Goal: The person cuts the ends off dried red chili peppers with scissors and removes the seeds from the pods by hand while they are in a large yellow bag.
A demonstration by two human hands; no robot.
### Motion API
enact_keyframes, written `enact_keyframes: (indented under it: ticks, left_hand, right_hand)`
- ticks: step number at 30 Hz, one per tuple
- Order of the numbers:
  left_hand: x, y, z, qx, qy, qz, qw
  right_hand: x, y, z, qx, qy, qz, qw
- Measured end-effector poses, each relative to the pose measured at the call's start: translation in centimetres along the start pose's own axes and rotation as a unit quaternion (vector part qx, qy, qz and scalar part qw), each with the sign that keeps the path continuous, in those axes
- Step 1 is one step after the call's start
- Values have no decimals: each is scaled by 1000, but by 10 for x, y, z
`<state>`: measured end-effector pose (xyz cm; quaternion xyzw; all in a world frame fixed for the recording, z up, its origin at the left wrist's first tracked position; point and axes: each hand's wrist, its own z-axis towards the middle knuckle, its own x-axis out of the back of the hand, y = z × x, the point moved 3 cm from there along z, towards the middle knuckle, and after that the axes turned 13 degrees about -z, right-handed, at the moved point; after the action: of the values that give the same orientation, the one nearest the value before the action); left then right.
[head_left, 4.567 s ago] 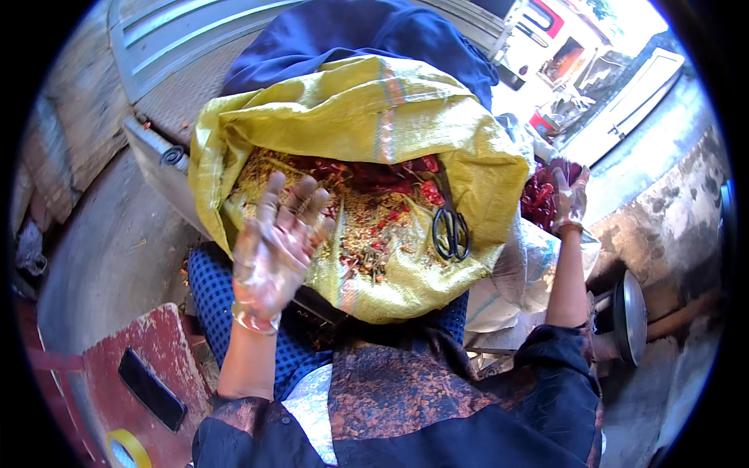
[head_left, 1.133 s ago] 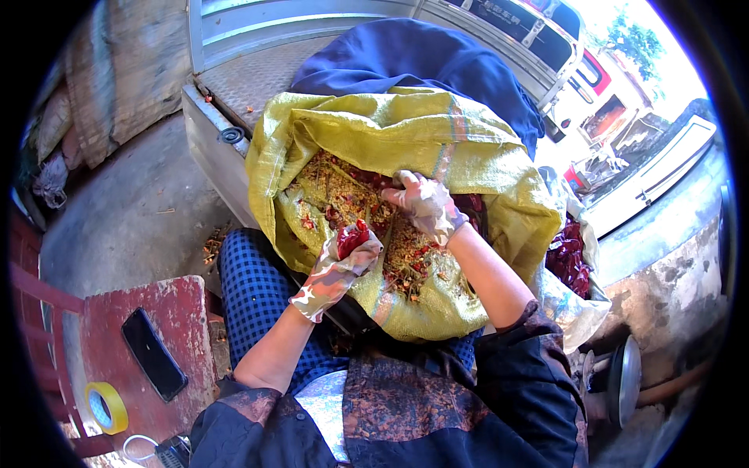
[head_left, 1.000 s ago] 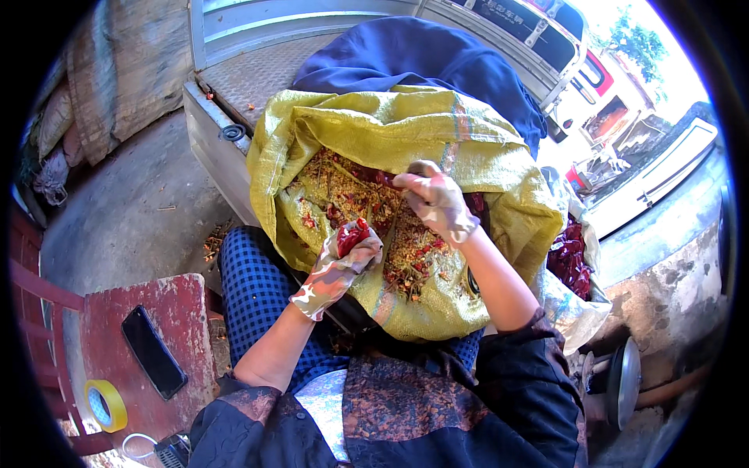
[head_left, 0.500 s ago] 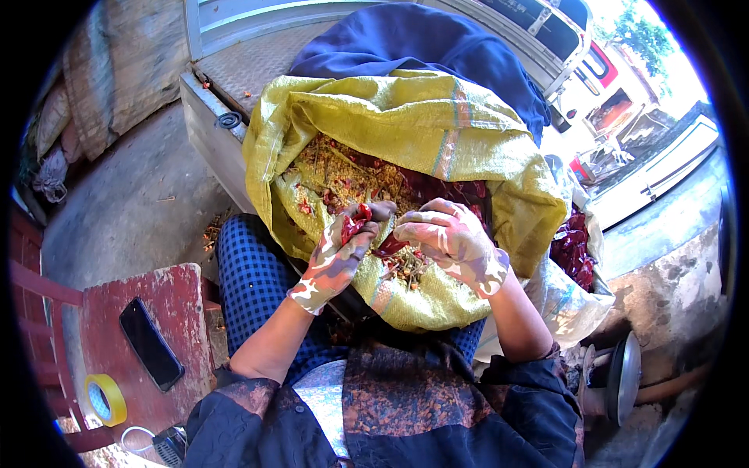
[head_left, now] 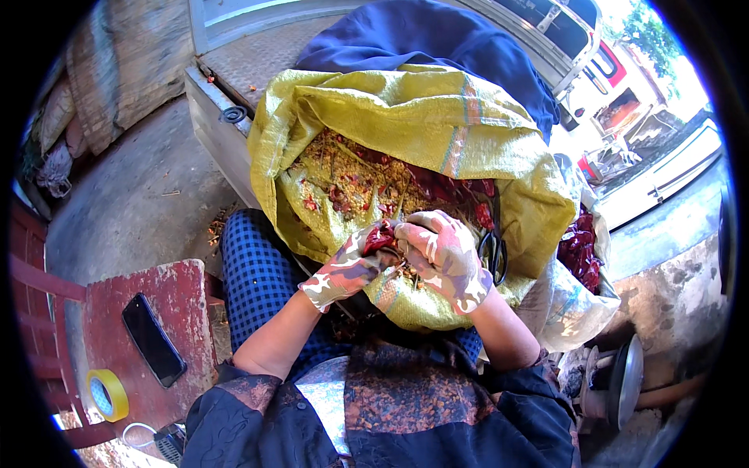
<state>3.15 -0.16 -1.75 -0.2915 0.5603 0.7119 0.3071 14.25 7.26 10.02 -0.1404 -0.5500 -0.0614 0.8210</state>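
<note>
Close two-handed work, fingertips together

The yellow sack (head_left: 499, 132) gapes open in front of the person, one side folded back, and the work sits over its near edge. A smaller white sack (head_left: 577, 312) stands to its right with more red peppers (head_left: 579, 242) inside. Both hands are in camouflage-patterned gloves and meet at the fingers. The left hand (head_left: 351, 269) is closed around crumpled dried red peppers (head_left: 381, 237), which poke out at its top. The right hand (head_left: 445, 253) has its fingers bunched against the left's; whether they pinch anything is hidden. Black-handled scissors (head_left: 500, 257) lie just beside it, unheld. Loose seeds (head_left: 343, 187) cover the sack's inside.

The step in hand looks like picking at a pepper by fingertip; the next move seems to call for a steady left grip and small, precise right-finger movements, clear of the scissors.
</note>
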Motion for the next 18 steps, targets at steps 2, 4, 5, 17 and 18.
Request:
enact_keyframes:
  ticks: [2,4,5,17,18]
  left_hand:
    - [9,-7,4,-45,-9,65,997]
    - [9,-15,2,-56,-13,-119,991]
    - [10,-15,5,-58,-18,-77,995]
    - [2,-14,3,-97,-1,-13,995]
    - [0,-13,5,-123,8,46,991]
  right_hand:
    - [-4,0,-4,-60,33,59,996]
    - [-8,-2,-5,-78,107,137,982]
    - [-17,3,-9,-122,116,213,962]
    - [-49,16,-24,-340,44,729,592]
    - [-48,18,-24,-344,40,734,584]
